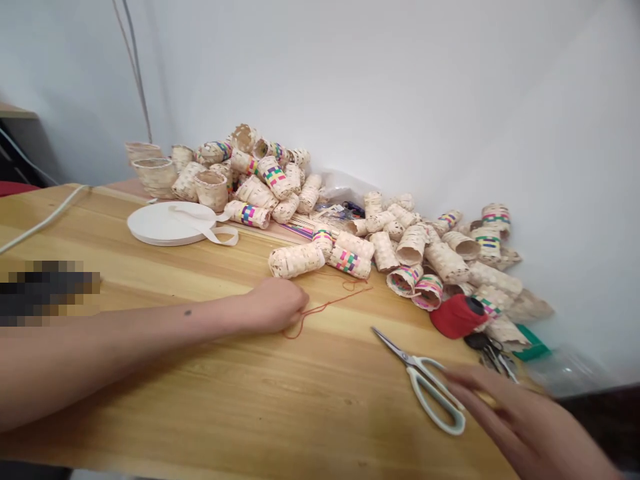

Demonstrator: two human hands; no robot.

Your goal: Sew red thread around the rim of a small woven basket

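My left hand (278,304) is closed in a fist above the table, and a red thread (325,305) runs out of it. The thread trails across the wood to the right in loose loops. At the lower right, my right hand (505,407) reaches in with its fingers stretched out at the handle of a pair of scissors (411,361). These scissors have pale handles and lie flat, blades nearly together and pointing up-left. The right fingertips overlap the upper handle loop; whether they touch it I cannot tell.
Several small woven baskets (297,260) are heaped along the wall. A flat roll of white ribbon (170,223) lies at the left, its end loose. A red spool of thread (457,316), keys (493,353) and a green object (533,343) sit at the right. A white cable (43,221) crosses the left edge.
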